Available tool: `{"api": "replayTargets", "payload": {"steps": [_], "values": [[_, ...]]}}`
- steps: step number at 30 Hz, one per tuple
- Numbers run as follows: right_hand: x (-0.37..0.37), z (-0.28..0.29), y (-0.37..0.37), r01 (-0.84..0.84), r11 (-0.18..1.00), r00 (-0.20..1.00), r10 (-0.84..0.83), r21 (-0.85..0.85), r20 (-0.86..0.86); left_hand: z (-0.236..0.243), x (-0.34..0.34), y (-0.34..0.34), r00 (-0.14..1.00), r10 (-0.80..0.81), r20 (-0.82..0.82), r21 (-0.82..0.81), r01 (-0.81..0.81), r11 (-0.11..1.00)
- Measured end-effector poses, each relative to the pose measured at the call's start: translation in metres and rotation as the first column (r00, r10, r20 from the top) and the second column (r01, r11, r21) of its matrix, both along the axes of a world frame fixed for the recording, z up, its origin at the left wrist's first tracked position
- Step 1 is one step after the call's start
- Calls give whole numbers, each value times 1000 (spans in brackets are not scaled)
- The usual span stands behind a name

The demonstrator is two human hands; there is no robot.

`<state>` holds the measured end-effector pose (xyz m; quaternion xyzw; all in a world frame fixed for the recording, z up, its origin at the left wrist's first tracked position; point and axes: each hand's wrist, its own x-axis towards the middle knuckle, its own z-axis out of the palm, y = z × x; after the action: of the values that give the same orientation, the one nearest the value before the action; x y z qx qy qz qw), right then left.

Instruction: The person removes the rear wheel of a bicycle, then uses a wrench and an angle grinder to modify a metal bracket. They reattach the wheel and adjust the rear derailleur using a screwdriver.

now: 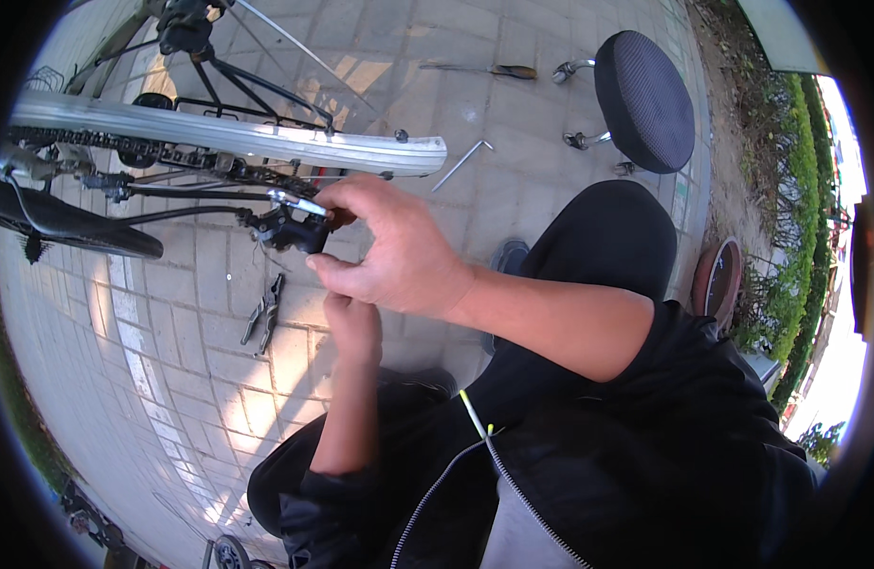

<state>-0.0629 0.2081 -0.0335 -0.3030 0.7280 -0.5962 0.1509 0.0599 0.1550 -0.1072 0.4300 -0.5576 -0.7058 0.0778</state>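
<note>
My right hand [399, 242] reaches in from the right, its thumb and fingers curled around a black bicycle part with a silver piece on it. It looks like a derailleur [290, 230], at the end of black rods or cables. Just below it, my left hand [353, 330] is raised close under the right one; its fingers are mostly hidden. Beside the hands runs the bicycle's chain [185, 155], along the silver wheel rim [266, 144]. A pair of dark pliers [263, 313] lies open on the paving, left of my left hand.
On the paving lie a silver hex key [462, 164] and, farther off, a screwdriver [511, 71]. A round dark stool [644, 102] with metal legs stands at the far right, near a planting strip with a round reddish pot [717, 277]. A black tyre [86, 232] is at the left.
</note>
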Motion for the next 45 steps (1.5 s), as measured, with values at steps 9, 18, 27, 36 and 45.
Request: {"api": "replayTargets", "payload": {"steps": [9, 18, 27, 36, 45], "values": [[-1, -9, -3, 12, 1000, 999, -11, -11, 48, -181, -119, 68, 784, -422, 455, -686, 611, 395], [-6, -4, -1, -57, 998, 989, 55, 11, 139, -191, -125, 62, 760, -426, 490, -558, 649, 517], [-12, -22, 5, -77, 997, 925, 69, 9, 373, -115, -78, 10, 850, -340, 403, -748, 520, 413], [-32, -51, 12, -58, 997, 945, 39, 49, 325, 22, 49, -101, 854, -472, 220, -701, 475, 532], [-26, -52, 15, -107, 991, 955, 79, 83, 287, 169, 70, -107, 897, 270, -348, 318, -158, 935]]}}
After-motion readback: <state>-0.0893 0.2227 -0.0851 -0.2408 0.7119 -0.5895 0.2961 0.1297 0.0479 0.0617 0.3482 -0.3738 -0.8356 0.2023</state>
